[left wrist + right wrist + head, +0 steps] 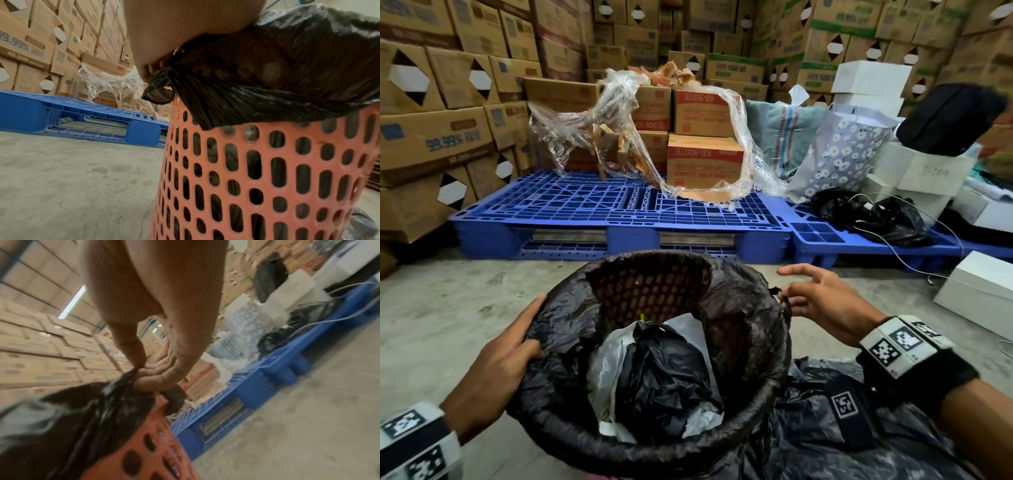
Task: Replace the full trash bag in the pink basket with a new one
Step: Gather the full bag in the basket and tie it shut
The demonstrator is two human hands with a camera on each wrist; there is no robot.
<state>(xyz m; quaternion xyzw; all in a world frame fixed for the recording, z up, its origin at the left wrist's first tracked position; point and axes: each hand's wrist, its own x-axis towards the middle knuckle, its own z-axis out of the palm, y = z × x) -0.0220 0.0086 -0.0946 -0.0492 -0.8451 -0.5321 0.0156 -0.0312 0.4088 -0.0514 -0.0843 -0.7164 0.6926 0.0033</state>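
Head view: a round perforated basket (647, 287) stands on a grey concrete floor (448, 308), directly below the camera. A thin, glossy black trash bag (739, 308) lines it and is folded out over the rim all the way round. Crumpled black and white plastic waste (654, 377) lies inside the liner, low in the basket. The left hand (500, 356) rests on the left rim, thumb on top and fingers curled around the bag's edge. The right hand (822, 301) is at the right rim, thumb and a finger pinching a small twisted tab of the bag, the other fingers spread. Another black bag (842, 428) lies crumpled on the floor just right of the basket. A blue plastic pallet (619, 212) carrying cardboard boxes (705, 161) and loose clear wrap (592, 126) sits beyond.

Left wrist view: the basket's outer wall (267, 178) is salmon pink with rows of oval holes, dark plastic showing through them. The liner's overhang (267, 73) bunches over the rim, with a knotted corner hanging at the left. The palm presses onto the rim; fingertips are hidden.

Right wrist view, blurred: the thumb and the curled fingers (152, 382) pinch a gathered peak of black film (115, 395) just above the pink rim (152, 434).
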